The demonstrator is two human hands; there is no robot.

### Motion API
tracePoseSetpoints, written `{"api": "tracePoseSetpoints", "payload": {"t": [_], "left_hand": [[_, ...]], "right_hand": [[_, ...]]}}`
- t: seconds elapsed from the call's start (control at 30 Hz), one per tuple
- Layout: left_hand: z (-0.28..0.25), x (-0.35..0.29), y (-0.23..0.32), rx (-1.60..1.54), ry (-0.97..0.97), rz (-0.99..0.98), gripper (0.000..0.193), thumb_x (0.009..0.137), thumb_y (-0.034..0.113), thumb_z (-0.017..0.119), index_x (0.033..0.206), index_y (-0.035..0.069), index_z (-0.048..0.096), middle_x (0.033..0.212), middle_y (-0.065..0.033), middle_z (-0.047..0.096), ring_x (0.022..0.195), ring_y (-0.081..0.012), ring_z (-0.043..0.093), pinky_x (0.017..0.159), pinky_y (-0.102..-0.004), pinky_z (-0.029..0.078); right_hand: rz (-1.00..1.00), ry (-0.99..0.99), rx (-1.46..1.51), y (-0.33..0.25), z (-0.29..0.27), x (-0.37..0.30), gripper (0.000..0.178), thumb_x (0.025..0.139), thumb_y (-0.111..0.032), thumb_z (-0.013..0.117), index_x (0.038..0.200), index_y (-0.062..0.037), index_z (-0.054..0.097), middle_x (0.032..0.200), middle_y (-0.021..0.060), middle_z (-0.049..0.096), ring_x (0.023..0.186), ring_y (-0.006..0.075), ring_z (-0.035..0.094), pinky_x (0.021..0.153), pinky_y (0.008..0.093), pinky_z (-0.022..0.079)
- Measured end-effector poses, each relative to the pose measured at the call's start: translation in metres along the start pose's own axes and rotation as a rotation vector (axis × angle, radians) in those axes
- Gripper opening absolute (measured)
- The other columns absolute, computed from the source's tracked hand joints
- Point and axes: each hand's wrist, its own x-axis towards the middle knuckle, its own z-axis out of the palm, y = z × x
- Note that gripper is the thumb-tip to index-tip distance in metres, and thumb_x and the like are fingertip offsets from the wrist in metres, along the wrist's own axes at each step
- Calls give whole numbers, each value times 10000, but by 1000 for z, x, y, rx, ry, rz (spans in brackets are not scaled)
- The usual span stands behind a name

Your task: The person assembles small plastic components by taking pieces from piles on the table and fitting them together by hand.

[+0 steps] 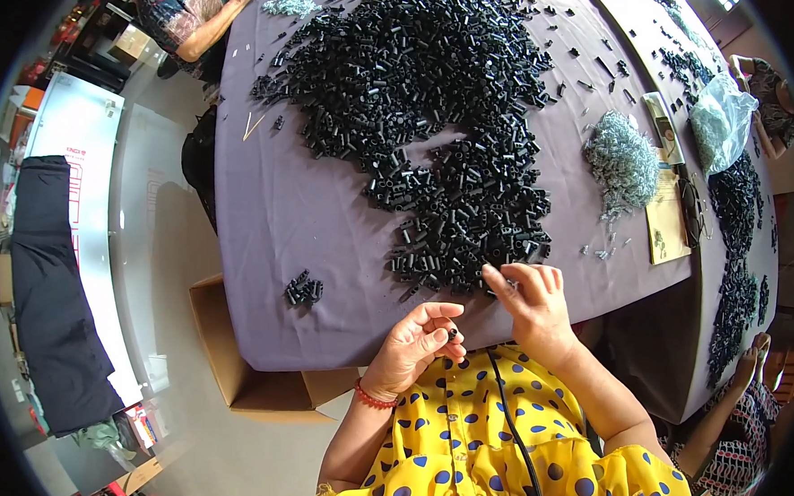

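Note:
My left hand (414,346) is closed, holding a small black tubular piece (453,334) between thumb and fingers, just off the table's near edge. A red beaded bracelet (376,397) circles that wrist. My right hand (537,311) is at the near edge of a large heap of black tubular pieces (456,152). Its thumb stands apart from the bent fingers, and I see nothing held there. Left of my hands lies a small separate cluster of black pieces (304,289).
The table has a grey-purple cloth (309,216). At right are a pile of small clear pieces (621,161), a yellow pad (667,226) and a plastic bag (724,121). An open cardboard box (264,389) stands below the left corner. Other people sit around the tables.

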Motion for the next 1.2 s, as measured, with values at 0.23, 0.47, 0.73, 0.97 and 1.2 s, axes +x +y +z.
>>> {"api": "tracePoseSetpoints", "payload": {"t": [0.23, 0.47, 0.73, 0.97, 1.2], "left_hand": [[-6, -1, -1, -65, -55, 30, 378, 1018, 99, 605, 1372, -6, 521, 1033, -95, 662, 909, -198, 683, 850, -355, 588], [-4, 0, -1, -41, -59, 28, 383, 1014, 98, 612, 1371, -7, 520, 1029, -90, 661, 903, -193, 682, 843, -352, 590], [0, -8, 2, 29, -37, 12, 367, 1025, 120, 614, 1367, 15, 532, 1033, -60, 655, 911, -163, 680, 871, -320, 570], [2, -13, 6, 34, -30, 32, 358, 1022, 117, 619, 1356, 19, 538, 1028, -59, 659, 891, -163, 681, 863, -321, 574], [1, -10, 8, 30, 8, 53, 375, 1003, 102, 628, 1352, -3, 535, 989, -81, 661, 866, -183, 669, 809, -342, 582]], "right_hand": [[79, -34, -72, -3, 2, 7, 661, 777, -34, 612, 1430, -108, 551, 1250, 104, 542, 1114, 295, 523, 993, 440, 392], [107, 23, -152, 12, 3, 24, 613, 789, -31, 592, 1395, -121, 580, 1231, 117, 537, 1105, 305, 515, 973, 442, 404], [-7, 3, -55, -6, 6, 36, 617, 795, -81, 602, 1409, -130, 558, 1256, 115, 538, 1138, 315, 513, 975, 461, 403], [-32, -58, -68, -6, 9, 31, 543, 813, -153, 597, 1351, -80, 607, 1354, 113, 547, 1234, 291, 508, 1022, 454, 401], [49, 50, -125, 10, -7, 7, 577, 770, -37, 614, 1345, -87, 614, 1313, 113, 558, 1160, 309, 540, 995, 444, 417]]}}
